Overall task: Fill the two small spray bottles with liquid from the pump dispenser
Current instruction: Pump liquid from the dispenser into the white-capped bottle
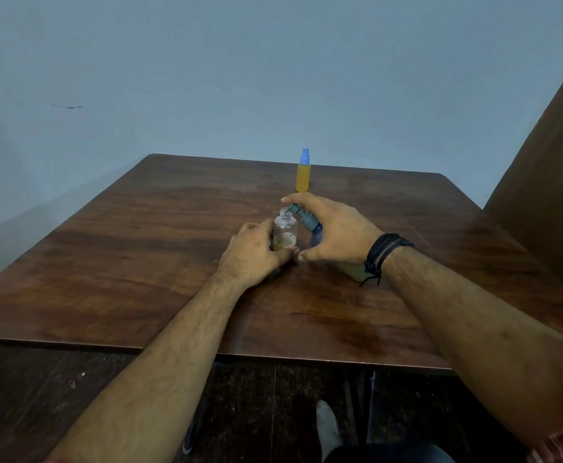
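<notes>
A small clear spray bottle (285, 231) stands uncapped on the wooden table (139, 262), with a little yellowish foamy liquid at its bottom. My left hand (256, 253) grips its lower part. My right hand (335, 230) holds the pump dispenser (307, 219), tilted, with a finger on the grey pump head. The grey nozzle points at the open bottle mouth. Most of the dispenser body is hidden by my right hand; its pale base shows beneath the wrist. A second small spray bottle (303, 175), full of orange liquid with a blue cap, stands upright further back.
The table's far edge runs just behind the capped bottle, with a pale blue wall beyond. A dark wooden panel (547, 182) rises at the right. Below the table's near edge are a dark floor and a foot (328, 429).
</notes>
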